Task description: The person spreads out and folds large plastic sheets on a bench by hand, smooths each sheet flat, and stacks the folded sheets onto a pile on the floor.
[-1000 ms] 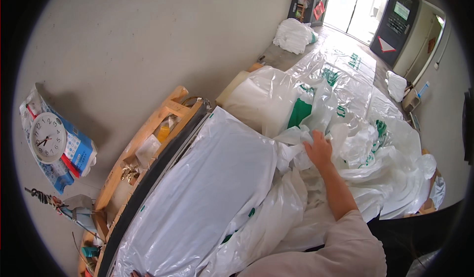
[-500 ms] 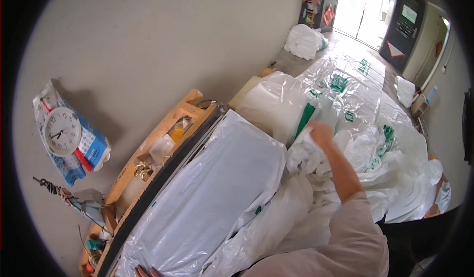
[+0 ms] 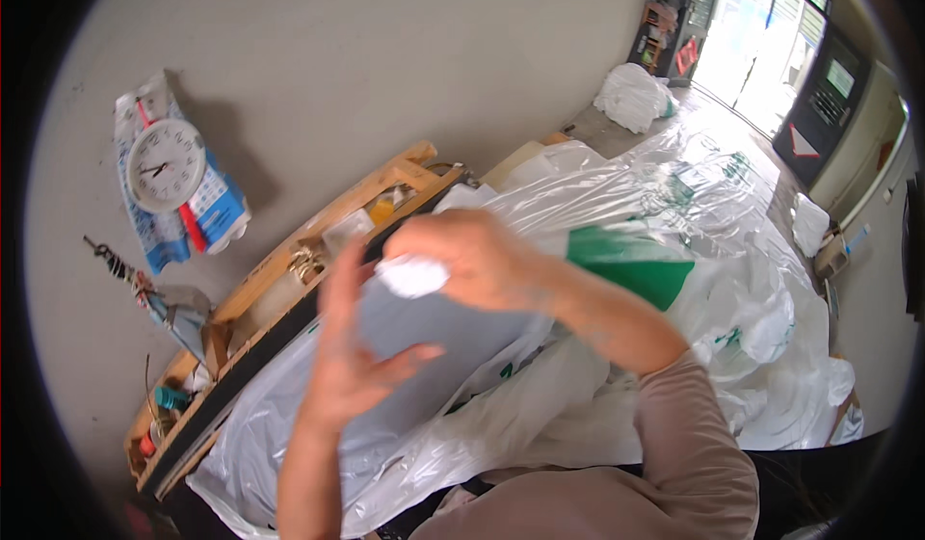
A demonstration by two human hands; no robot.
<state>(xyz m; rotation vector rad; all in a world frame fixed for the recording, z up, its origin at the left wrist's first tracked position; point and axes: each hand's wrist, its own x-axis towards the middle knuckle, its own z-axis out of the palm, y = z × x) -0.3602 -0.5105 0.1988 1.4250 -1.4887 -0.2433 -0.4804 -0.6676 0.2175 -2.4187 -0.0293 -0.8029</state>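
Observation:
My right hand (image 3: 467, 256) is raised over the near work surface, its fingers closed round a bunched end of white plastic film (image 3: 412, 276). Just to the left, my left hand (image 3: 352, 362) is lifted with thumb and fingers apart, holding nothing; motion blurs it somewhat. Beneath both hands lies a smooth pale plastic sheet (image 3: 289, 424), partly covered by my arms. Behind my right forearm stretches a length of clear plastic film with a broad green patch (image 3: 631, 265), pulled taut from the far side.
A wooden rack (image 3: 279, 275) holding small odds and ends runs along the wall. Above it hangs a round white clock (image 3: 166, 166) over a blue and white packet. Crumpled film (image 3: 752, 318) heaps at the right. A white bundle (image 3: 631, 97) sits near the bright doorway.
My right hand has come left and nearer with the film, drawing it out flatter behind. My left hand has risen from the sheet's near edge. The view has shifted.

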